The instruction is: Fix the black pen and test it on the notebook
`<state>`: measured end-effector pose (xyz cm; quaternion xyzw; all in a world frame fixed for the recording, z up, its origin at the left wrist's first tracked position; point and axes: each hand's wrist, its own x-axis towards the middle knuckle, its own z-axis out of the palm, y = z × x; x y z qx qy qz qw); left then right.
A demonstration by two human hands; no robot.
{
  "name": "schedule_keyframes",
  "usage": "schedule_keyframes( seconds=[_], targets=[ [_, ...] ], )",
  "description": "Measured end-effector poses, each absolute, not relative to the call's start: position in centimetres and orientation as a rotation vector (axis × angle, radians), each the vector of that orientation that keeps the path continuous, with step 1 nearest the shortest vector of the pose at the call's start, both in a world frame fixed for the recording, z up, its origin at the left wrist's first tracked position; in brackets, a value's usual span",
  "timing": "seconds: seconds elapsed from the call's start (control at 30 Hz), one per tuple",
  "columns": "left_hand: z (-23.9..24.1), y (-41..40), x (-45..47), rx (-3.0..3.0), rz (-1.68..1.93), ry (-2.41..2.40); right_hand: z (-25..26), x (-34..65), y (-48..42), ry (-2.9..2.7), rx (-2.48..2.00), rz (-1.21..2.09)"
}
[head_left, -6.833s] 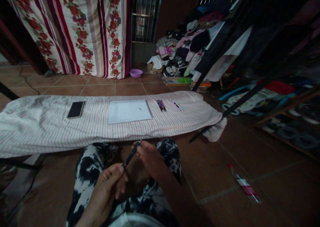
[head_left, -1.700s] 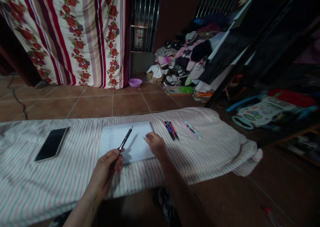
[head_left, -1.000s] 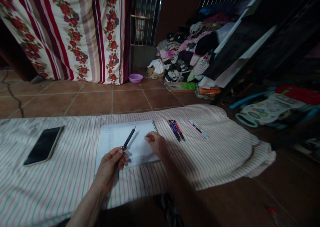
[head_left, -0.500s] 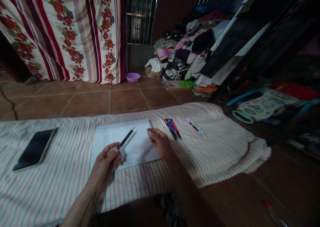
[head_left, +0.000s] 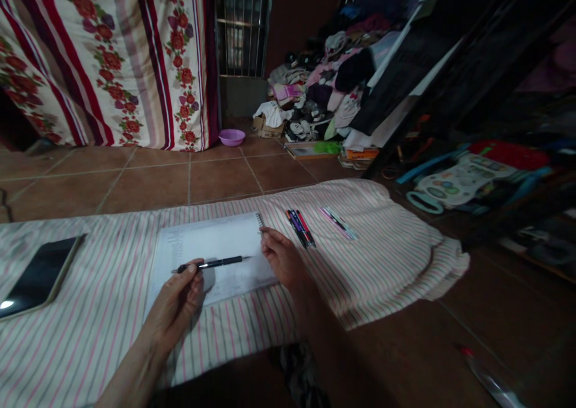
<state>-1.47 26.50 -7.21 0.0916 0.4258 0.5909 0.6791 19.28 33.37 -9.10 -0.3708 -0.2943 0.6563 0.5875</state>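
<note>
My left hand (head_left: 180, 297) pinches a black pen (head_left: 220, 263) above a spiral notebook (head_left: 234, 234). The pen lies nearly level, with a thin tip pointing right. My right hand (head_left: 283, 255) is closed, thumb and fingertips pressed together near the notebook's spiral-bound corner. Something tiny may be between those fingertips, but I cannot make it out. Faint writing runs down the left part of the notebook page. Just right of my right hand, several pens (head_left: 300, 228) lie side by side. Farther right is a small group of slim pastel pens (head_left: 339, 223).
Everything lies on a striped cloth (head_left: 382, 246). A phone (head_left: 38, 276) rests at the left. Beyond, on the tiled floor, are a purple basin (head_left: 231, 137), a heap of clothes (head_left: 333, 78) and a floral curtain (head_left: 148, 66). A colourful plastic toy (head_left: 454, 183) stands at right.
The pen in my left hand has turned from slanting upward to nearly level. My right hand stays pinched near the notebook's corner. The whole view has shifted slightly.
</note>
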Motion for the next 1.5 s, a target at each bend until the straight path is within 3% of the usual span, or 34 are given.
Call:
schedule_keyframes(
  seconds=[0.43,1.5],
  targets=[
    [-6.1,27.9,-0.3,-0.098,1.427,0.948,-8.9,18.3,33.1,-0.618,-0.849,1.679],
    [-6.1,28.1,-0.2,0.068,1.611,1.009,-8.8,17.3,32.8,-0.775,-0.736,1.785]
  ],
)
